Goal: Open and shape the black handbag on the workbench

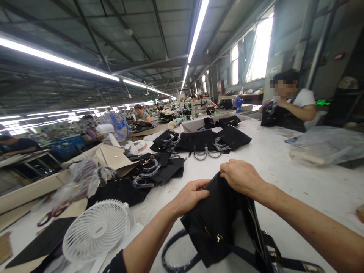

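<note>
A black handbag with gold-coloured fittings is held up over the white table, its zipped opening toward me. My left hand pinches the bag's upper left edge between thumb and fingers. At the top corner, my right hand is closed on the fabric, its fingertips partly hidden. A dark handle wrapped in clear film loops out below on the left. Straps with metal hardware hang at the lower right.
A white fan stands close on my left. Black handbags lie across the table ahead, more at the left. Scissors rest at the far left. Clear plastic is on the right, near a co-worker holding a black bag.
</note>
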{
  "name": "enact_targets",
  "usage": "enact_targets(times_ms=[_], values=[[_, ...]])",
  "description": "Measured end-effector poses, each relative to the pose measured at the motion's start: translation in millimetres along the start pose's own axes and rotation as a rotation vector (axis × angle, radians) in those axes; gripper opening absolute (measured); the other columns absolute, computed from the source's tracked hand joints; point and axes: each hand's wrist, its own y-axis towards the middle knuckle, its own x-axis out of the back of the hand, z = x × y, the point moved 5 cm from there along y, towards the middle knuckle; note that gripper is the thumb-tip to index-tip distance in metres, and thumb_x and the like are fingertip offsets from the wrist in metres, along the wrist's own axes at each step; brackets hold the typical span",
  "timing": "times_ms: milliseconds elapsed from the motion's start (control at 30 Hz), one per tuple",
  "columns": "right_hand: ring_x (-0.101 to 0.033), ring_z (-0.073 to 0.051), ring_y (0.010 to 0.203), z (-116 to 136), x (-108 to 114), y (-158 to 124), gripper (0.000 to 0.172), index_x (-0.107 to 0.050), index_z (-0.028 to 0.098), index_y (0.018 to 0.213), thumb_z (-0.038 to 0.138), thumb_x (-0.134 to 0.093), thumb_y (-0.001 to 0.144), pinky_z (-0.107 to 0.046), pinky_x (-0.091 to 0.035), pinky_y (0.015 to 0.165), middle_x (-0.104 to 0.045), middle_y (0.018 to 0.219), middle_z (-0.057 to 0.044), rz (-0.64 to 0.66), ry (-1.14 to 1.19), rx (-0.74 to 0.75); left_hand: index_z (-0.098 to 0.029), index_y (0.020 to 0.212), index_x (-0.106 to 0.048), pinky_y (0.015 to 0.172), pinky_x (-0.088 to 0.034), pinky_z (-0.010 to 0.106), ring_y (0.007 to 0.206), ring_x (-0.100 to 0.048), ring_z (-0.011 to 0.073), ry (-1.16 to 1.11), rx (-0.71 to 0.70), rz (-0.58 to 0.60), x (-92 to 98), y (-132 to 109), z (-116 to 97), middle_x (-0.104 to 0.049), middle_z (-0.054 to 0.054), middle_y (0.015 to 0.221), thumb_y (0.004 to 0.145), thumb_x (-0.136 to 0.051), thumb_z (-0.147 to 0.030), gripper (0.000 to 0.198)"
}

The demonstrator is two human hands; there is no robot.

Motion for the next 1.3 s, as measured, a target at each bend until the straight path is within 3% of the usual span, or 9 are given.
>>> enact_targets(times_ms=[367,433,567,700,800,933,1033,1133,1300], values=[[-0.062,-0.024,0.079,1,-3,3,0.019,-0.065,0.021,0.083,0.030,-0.049,0.087,-0.030,-0.037,0.063,-0.066,0.081,-0.008,-0.022,-0.020,-0.006,-0.023,0.122,-0.061,0.084,-0.046,0.029,0.093,-0.062,0.0186,-0.059,0.007,0.080,2.4,6,8,-0.069,0.003,0.107,0.070,-0.056,-0.014,0.053],[-0.062,-0.025,0.078,0,-6,5,0.016,-0.064,0.021,0.089,0.030,-0.051,0.086,-0.030,-0.037,0.062,-0.066,0.083,-0.009,-0.035,-0.018,-0.033,-0.022,0.123,-0.060,0.086,-0.045,0.029,0.093,-0.062,0.0182,-0.072,0.016,0.102,3.0,7,11,-0.068,0.003,0.108,0.070,-0.056,-0.013,0.054],[-0.061,-0.024,0.077,-3,-8,6,0.021,-0.061,0.023,0.102,0.030,-0.051,0.086,-0.030,-0.036,0.062,-0.065,0.086,-0.008,-0.049,0.001,-0.066,-0.021,0.121,-0.060,0.084,-0.044,0.029,0.092,-0.060,0.0176,-0.049,0.035,0.112,6.1,8,10,-0.067,0.003,0.104,0.070,-0.057,-0.012,0.051],[-0.059,-0.023,0.083,1,-5,3,0.019,-0.066,0.026,0.086,0.028,-0.048,0.088,-0.030,-0.034,0.066,-0.065,0.081,-0.005,-0.020,0.016,0.080,-0.018,0.107,-0.065,0.072,-0.044,0.024,0.082,-0.058,0.0143,0.039,0.039,0.113,7.5,6,2,-0.065,0.002,0.088,0.065,-0.062,-0.011,0.042],[-0.058,-0.022,0.081,3,-1,-1,0.021,-0.066,0.023,0.079,0.026,-0.048,0.088,-0.031,-0.032,0.067,-0.065,0.079,-0.005,-0.040,0.017,0.122,-0.014,0.090,-0.063,0.060,-0.040,0.019,0.069,-0.053,0.0100,0.136,0.006,0.049,4.7,15,-3,-0.060,0.000,0.077,0.062,-0.070,-0.016,0.029],[-0.057,-0.021,0.083,7,0,-5,0.021,-0.065,0.021,0.078,0.025,-0.047,0.089,-0.031,-0.030,0.067,-0.066,0.078,-0.006,-0.049,0.046,0.165,-0.015,0.086,-0.057,0.046,-0.035,0.018,0.055,-0.048,0.0089,0.217,0.020,-0.148,1.0,40,-1,-0.053,-0.003,0.066,0.065,-0.071,-0.035,0.031],[-0.057,-0.021,0.082,1,-2,-10,0.018,-0.065,0.022,0.086,0.025,-0.047,0.089,-0.031,-0.030,0.068,-0.065,0.081,-0.005,-0.061,0.080,0.096,-0.014,0.080,-0.062,0.044,-0.028,0.017,0.050,-0.043,0.0066,0.310,-0.024,-0.244,1.0,54,-1,-0.053,-0.003,0.060,0.066,-0.066,-0.026,0.019],[-0.057,-0.021,0.077,-8,-3,-15,0.018,-0.061,0.024,0.101,0.026,-0.048,0.088,-0.030,-0.030,0.065,-0.063,0.086,-0.005,-0.084,0.126,-0.006,-0.012,0.079,-0.068,0.045,-0.028,0.018,0.050,-0.043,0.0063,0.323,-0.029,-0.267,3.1,57,1,-0.055,-0.002,0.058,0.067,-0.063,-0.024,0.018],[-0.057,-0.021,0.075,-11,-6,-15,0.021,-0.058,0.025,0.104,0.024,-0.046,0.087,-0.029,-0.028,0.062,-0.062,0.086,-0.005,-0.086,0.138,-0.042,-0.013,0.082,-0.072,0.048,-0.032,0.019,0.053,-0.047,0.0078,0.290,-0.026,-0.254,3.3,55,5,-0.061,0.000,0.062,0.067,-0.062,-0.027,0.023]])
